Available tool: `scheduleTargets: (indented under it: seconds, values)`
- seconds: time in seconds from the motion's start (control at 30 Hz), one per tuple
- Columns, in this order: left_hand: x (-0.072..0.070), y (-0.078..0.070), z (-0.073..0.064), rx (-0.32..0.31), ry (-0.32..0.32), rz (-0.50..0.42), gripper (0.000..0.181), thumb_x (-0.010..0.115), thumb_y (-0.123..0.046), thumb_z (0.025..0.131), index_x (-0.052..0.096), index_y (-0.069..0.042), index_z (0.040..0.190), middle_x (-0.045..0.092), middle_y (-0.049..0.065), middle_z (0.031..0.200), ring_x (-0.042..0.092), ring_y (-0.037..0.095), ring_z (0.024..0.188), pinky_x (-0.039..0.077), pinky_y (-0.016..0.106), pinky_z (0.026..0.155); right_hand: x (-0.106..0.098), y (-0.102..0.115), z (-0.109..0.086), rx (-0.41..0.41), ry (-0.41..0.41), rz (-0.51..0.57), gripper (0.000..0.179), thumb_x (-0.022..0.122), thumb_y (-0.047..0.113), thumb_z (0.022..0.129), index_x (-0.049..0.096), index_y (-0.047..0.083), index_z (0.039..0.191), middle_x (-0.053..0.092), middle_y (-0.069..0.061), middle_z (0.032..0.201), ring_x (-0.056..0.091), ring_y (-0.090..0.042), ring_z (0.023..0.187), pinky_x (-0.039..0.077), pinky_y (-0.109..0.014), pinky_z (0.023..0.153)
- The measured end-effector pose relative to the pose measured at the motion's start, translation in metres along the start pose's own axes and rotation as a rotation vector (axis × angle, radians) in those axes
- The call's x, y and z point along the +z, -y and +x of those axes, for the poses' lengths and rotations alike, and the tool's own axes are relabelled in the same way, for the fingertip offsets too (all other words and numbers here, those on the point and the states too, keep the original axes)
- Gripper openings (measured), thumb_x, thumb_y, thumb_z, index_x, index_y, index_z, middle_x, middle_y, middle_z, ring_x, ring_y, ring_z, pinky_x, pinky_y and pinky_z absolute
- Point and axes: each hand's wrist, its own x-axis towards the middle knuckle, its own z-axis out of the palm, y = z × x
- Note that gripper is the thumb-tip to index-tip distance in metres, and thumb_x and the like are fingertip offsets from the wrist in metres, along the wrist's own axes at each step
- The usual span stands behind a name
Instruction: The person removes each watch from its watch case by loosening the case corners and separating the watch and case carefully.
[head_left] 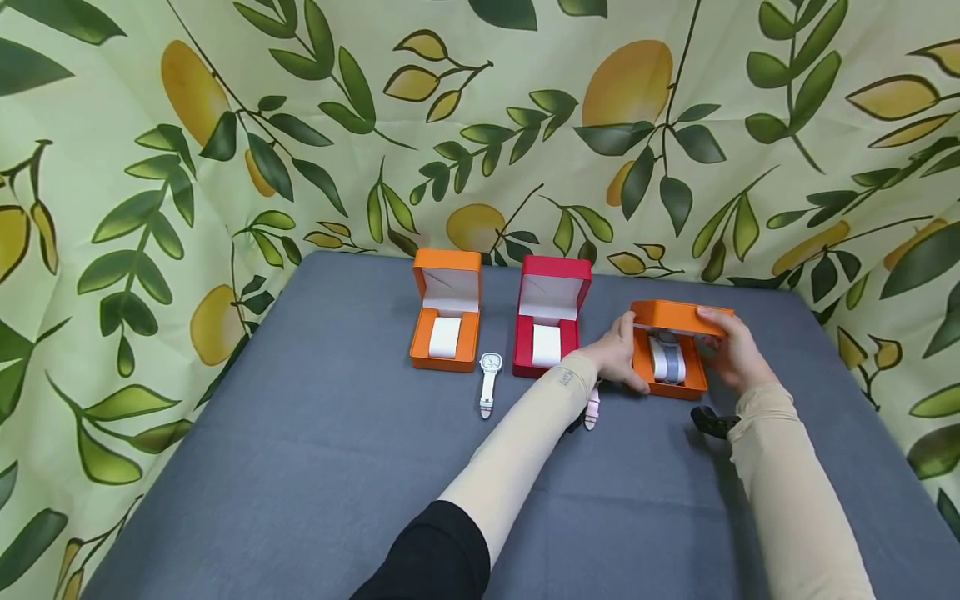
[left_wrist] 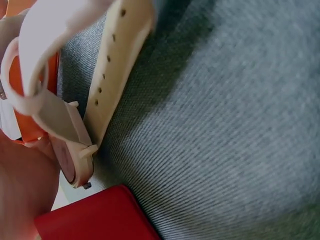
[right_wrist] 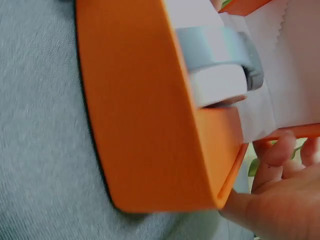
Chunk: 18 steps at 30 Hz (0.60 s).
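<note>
An orange watch box [head_left: 678, 387] stands at the right with its lid [head_left: 675, 317] tilted partway down. Inside it a watch with a grey strap [right_wrist: 215, 47] wraps a white cushion [right_wrist: 220, 85]. My left hand [head_left: 617, 354] grips the box's left side, the thumb near the front corner. At the lid's right edge, my right hand [head_left: 733, 346] holds on with its fingers; its thumb lies by the box's lower part in the right wrist view. Beneath my left wrist lies a watch with a pale pink strap [left_wrist: 112, 70], mostly hidden in the head view.
A red watch box [head_left: 570, 333] and another orange watch box [head_left: 468, 342] stand with raised lids, each holding a white cushion. A white watch [head_left: 488, 383] lies between them, nearer me. A patterned cloth [head_left: 525, 125] hangs behind the grey table [head_left: 337, 433].
</note>
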Motion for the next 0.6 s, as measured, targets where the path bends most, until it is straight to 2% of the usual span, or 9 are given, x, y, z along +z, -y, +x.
scheduleTargets:
  seconds: [0.1, 0.17, 0.27, 0.33, 0.4, 0.47, 0.53, 0.6]
  values:
    - [-0.004, 0.000, -0.002, 0.004, 0.004, 0.040, 0.117, 0.081, -0.038, 0.067, -0.001, -0.008, 0.146, 0.017, 0.010, 0.151, 0.030, 0.014, 0.137, 0.023, 0.013, 0.110, 0.004, 0.001, 0.001, 0.011, 0.005, 0.036, 0.012, 0.048, 0.039, 0.093, 0.058, 0.033, 0.091, 0.055, 0.017, 0.085, 0.035, -0.009, 0.093, 0.014, -0.042, 0.103]
    - [-0.005, -0.001, -0.003, 0.016, 0.005, 0.072, 0.114, 0.080, -0.040, 0.068, 0.003, -0.007, 0.145, 0.019, 0.009, 0.149, 0.032, 0.014, 0.134, 0.025, 0.014, 0.109, 0.005, 0.001, -0.001, 0.009, 0.014, 0.088, 0.012, 0.047, 0.039, 0.093, 0.055, 0.032, 0.098, 0.052, 0.016, 0.094, 0.034, -0.008, 0.106, 0.005, -0.040, 0.112]
    - [-0.006, -0.001, -0.002, 0.037, -0.003, 0.097, 0.097, 0.079, -0.040, 0.068, 0.018, -0.008, 0.137, 0.027, 0.008, 0.140, 0.039, 0.014, 0.125, 0.033, 0.014, 0.104, 0.010, 0.001, -0.002, 0.017, 0.010, 0.198, 0.013, 0.048, 0.038, 0.093, 0.051, 0.030, 0.104, 0.050, 0.016, 0.105, 0.028, -0.007, 0.120, -0.003, -0.034, 0.116]
    - [-0.006, 0.000, -0.001, 0.044, -0.008, 0.107, 0.089, 0.078, -0.041, 0.068, 0.024, -0.010, 0.131, 0.029, 0.006, 0.136, 0.041, 0.013, 0.119, 0.035, 0.014, 0.100, 0.015, 0.002, -0.001, 0.029, -0.036, 0.252, 0.017, 0.052, 0.039, 0.092, 0.051, 0.030, 0.105, 0.053, 0.014, 0.105, 0.030, -0.009, 0.121, 0.005, -0.033, 0.115]
    - [-0.004, 0.002, 0.000, 0.042, -0.011, 0.081, 0.087, 0.079, -0.040, 0.068, 0.025, -0.012, 0.131, 0.028, 0.007, 0.137, 0.041, 0.014, 0.120, 0.035, 0.014, 0.100, 0.022, 0.002, 0.001, 0.032, -0.131, 0.262, 0.026, 0.058, 0.043, 0.088, 0.052, 0.028, 0.108, 0.055, 0.013, 0.102, 0.038, -0.009, 0.114, 0.016, -0.032, 0.110]
    - [-0.003, 0.003, 0.000, 0.019, -0.009, 0.041, 0.096, 0.080, -0.039, 0.067, 0.019, -0.015, 0.137, 0.025, 0.006, 0.141, 0.040, 0.012, 0.122, 0.033, 0.013, 0.102, 0.030, 0.002, 0.002, 0.049, -0.230, 0.200, 0.050, 0.059, 0.053, 0.084, 0.041, 0.026, 0.122, 0.049, 0.013, 0.105, 0.041, -0.009, 0.109, 0.023, -0.030, 0.105]
    - [-0.002, 0.004, 0.000, -0.001, -0.010, 0.000, 0.105, 0.082, -0.038, 0.066, 0.011, -0.014, 0.140, 0.024, 0.007, 0.143, 0.040, 0.011, 0.124, 0.032, 0.012, 0.103, 0.035, 0.001, 0.001, 0.055, -0.300, 0.135, 0.074, 0.058, 0.059, 0.081, 0.020, 0.023, 0.133, 0.037, 0.011, 0.115, 0.039, -0.011, 0.113, 0.026, -0.029, 0.107]
    - [-0.001, 0.004, -0.001, -0.021, -0.008, -0.029, 0.112, 0.082, -0.038, 0.065, 0.005, -0.014, 0.143, 0.022, 0.007, 0.145, 0.040, 0.011, 0.125, 0.032, 0.011, 0.102, 0.038, 0.000, -0.002, 0.063, -0.298, 0.103, 0.087, 0.053, 0.064, 0.081, 0.000, 0.023, 0.135, 0.025, 0.009, 0.124, 0.033, -0.015, 0.125, 0.019, -0.029, 0.114]
